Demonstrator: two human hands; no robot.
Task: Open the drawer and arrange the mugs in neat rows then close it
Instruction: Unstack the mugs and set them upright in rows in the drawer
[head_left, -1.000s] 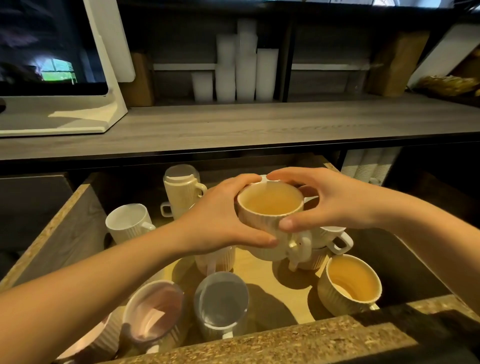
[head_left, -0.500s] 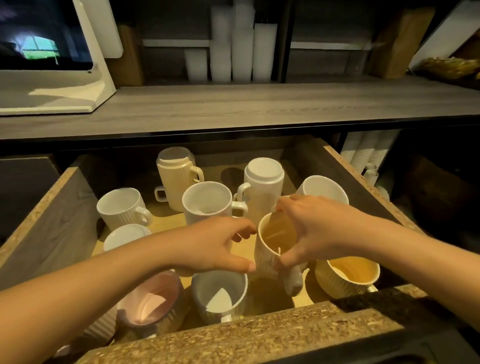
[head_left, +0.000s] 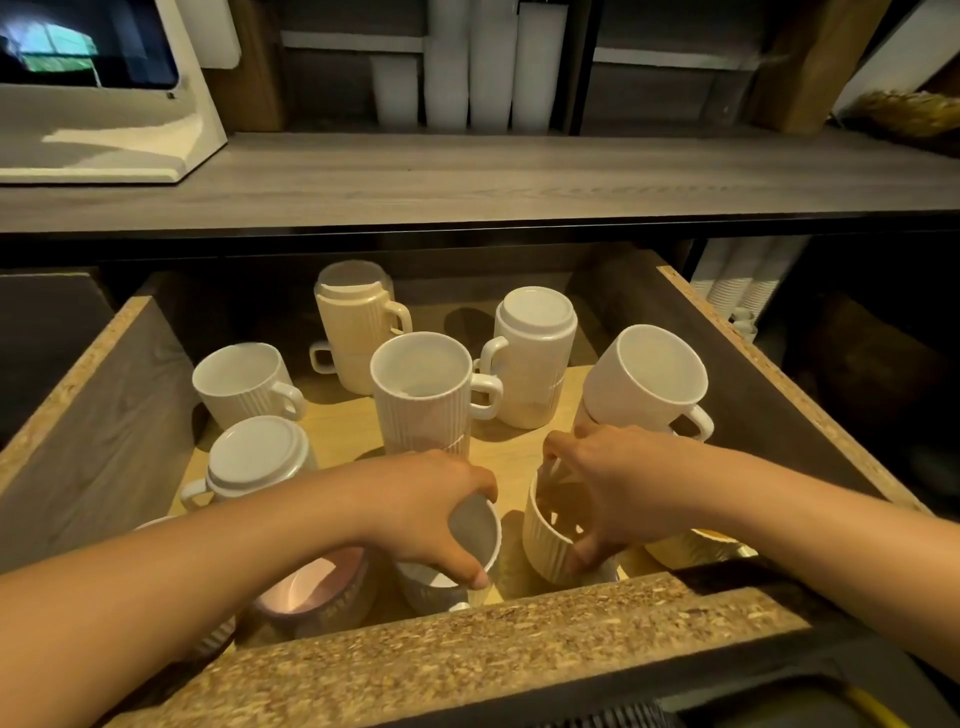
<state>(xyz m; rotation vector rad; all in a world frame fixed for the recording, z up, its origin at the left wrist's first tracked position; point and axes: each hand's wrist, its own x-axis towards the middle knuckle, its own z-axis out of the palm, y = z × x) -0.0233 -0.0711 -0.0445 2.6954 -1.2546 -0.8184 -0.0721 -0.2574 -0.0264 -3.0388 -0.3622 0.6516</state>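
The drawer (head_left: 737, 364) stands pulled open, with several ribbed mugs on its wooden floor. My right hand (head_left: 613, 488) grips the rim of a cream mug (head_left: 550, 540) standing near the front edge. My left hand (head_left: 436, 504) holds the rim of a grey-white mug (head_left: 467, 535) just left of it. A pink mug (head_left: 317, 587) sits under my left forearm. Further back stand a stack of white mugs (head_left: 423, 395), an upside-down white stack (head_left: 530, 358), a cream stack (head_left: 353, 327), a white mug (head_left: 244, 384) and an inverted mug (head_left: 257, 462). A white mug (head_left: 644, 384) tops a stack at the right.
The drawer's chipboard front edge (head_left: 467, 649) runs across the foreground. A grey wooden counter (head_left: 467, 176) overhangs the drawer's back. On it stands a white screen stand (head_left: 104, 130). Stacked white cups (head_left: 488, 62) fill the shelf behind, and paper cups (head_left: 737, 291) lie right of the drawer.
Both hands lowered the cream mug from above the drawer to its front. My left hand then left it and took the grey-white mug's rim.
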